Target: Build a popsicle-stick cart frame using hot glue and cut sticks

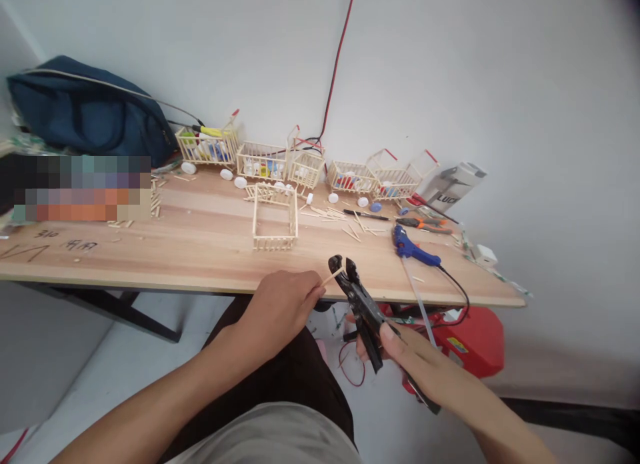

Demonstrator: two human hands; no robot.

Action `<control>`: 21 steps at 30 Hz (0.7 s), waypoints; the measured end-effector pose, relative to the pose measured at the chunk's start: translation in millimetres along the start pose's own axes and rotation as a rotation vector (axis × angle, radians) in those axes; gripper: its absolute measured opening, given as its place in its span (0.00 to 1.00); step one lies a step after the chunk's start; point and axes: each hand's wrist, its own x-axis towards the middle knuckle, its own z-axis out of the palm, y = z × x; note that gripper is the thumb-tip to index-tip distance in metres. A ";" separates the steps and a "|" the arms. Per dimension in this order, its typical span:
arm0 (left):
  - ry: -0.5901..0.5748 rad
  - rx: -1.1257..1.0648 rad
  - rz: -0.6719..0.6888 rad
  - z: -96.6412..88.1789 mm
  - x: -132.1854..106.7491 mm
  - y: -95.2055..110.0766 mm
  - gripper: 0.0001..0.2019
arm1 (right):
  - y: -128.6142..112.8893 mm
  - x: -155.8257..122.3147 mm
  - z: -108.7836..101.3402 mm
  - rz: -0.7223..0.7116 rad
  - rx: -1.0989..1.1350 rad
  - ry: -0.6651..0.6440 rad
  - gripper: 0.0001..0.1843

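Note:
Pinched in my left hand (pixel 285 304) is a thin wooden stick (pixel 333 276), held just above the table's front edge. My right hand (pixel 400 351) grips black-handled pliers (pixel 367 311), whose jaws are parted. The stick's far end lies at the jaws; whether it is between the blades or in front of them I cannot tell. Beyond my hands, a small open frame of wooden sticks (pixel 295 227) stands on the wooden table (pixel 215 261).
Several miniature stick carts (pixel 207 147) line the wall. A blue glue gun (pixel 415 247), orange-handled pliers (pixel 425 224), a black pen (pixel 367 215) and loose sticks (pixel 325 214) lie to the right. A dark blue bag (pixel 95 114) sits back left. A red case (pixel 475 344) is below the table.

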 end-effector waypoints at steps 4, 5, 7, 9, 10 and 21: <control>-0.041 0.173 -0.026 -1.5 3.3 2.3 0.14 | -11.3 7.1 -3.2 -0.040 -0.079 0.048 0.30; -0.049 0.192 -0.036 -2.1 3.2 2.5 0.14 | -12.0 8.6 -3.5 -0.046 -0.090 0.044 0.31; -0.053 0.215 -0.045 -3.4 2.0 2.2 0.14 | -11.4 11.3 -3.9 -0.059 -0.111 0.025 0.33; -0.055 0.240 -0.048 -4.5 0.4 1.9 0.14 | -9.6 13.5 -4.2 -0.080 -0.133 0.008 0.34; -0.059 0.258 -0.049 -4.9 -0.4 2.0 0.14 | -8.8 14.3 -4.3 -0.089 -0.145 -0.003 0.35; -0.081 0.357 0.008 -12.8 -4.4 15.2 0.11 | -11.3 12.9 -3.0 -0.144 -0.215 0.078 0.30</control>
